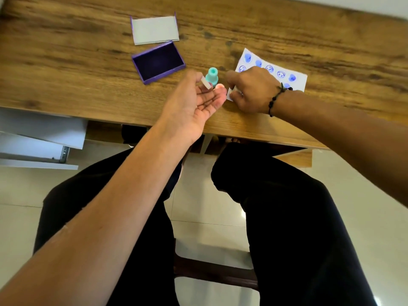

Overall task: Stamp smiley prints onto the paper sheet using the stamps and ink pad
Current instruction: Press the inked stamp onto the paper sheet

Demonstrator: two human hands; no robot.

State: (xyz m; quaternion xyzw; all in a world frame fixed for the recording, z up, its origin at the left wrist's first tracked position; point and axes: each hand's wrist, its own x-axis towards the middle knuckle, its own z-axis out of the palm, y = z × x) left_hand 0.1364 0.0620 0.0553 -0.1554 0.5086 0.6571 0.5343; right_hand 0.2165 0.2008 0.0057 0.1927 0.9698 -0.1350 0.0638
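Observation:
The white paper sheet (297, 79) lies at the right of the wooden table and carries several blue smiley and heart prints. My right hand (249, 91) rests on its near left part, with the fingers pinching the near corner. A teal stamp (212, 75) stands upright just left of the sheet. My left hand (196, 100) is palm up in front of the stamp, with a small white piece (206, 83) held between thumb and fingers. A small pink round thing (220, 86) shows at its fingertips. The open purple ink pad (157, 61) sits to the left.
The ink pad's lid (154, 29) lies inside-up behind the pad. The table's front edge (132, 120) runs just below my hands, with my legs and a chair under it. Grey drawers (39, 138) stick out at the lower left.

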